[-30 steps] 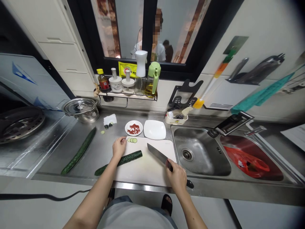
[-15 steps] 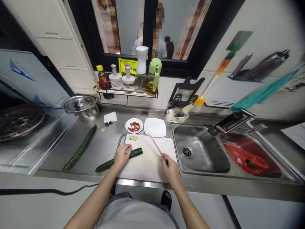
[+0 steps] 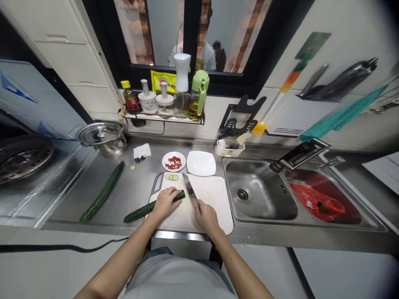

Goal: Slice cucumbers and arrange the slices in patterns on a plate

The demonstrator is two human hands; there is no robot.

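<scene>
A dark green cucumber [image 3: 139, 213] lies slanted across the left part of the white cutting board [image 3: 215, 195]. My left hand [image 3: 166, 202] is closed over it near its cut right end. In my right hand [image 3: 205, 216] is the handle of a knife [image 3: 190, 189], its blade pointing up and left, just right of the cucumber's end. Several thin cucumber slices [image 3: 171, 177] rest at the board's top left. Above the board stand a plate of red pieces [image 3: 173, 162] and a white square plate [image 3: 201, 163].
Another cucumber [image 3: 102, 192] lies on the steel counter at left, below a lidded pot [image 3: 102, 137]. White paper [image 3: 142, 150] with cucumber ends is near it. The sink [image 3: 262, 191] with a faucet [image 3: 301, 155] is at right; a red bag [image 3: 318, 202] lies in its second basin.
My right hand has moved left with the knife, bringing the blade beside the cucumber's cut end. My left hand has shifted right along the cucumber. The view has shifted slightly.
</scene>
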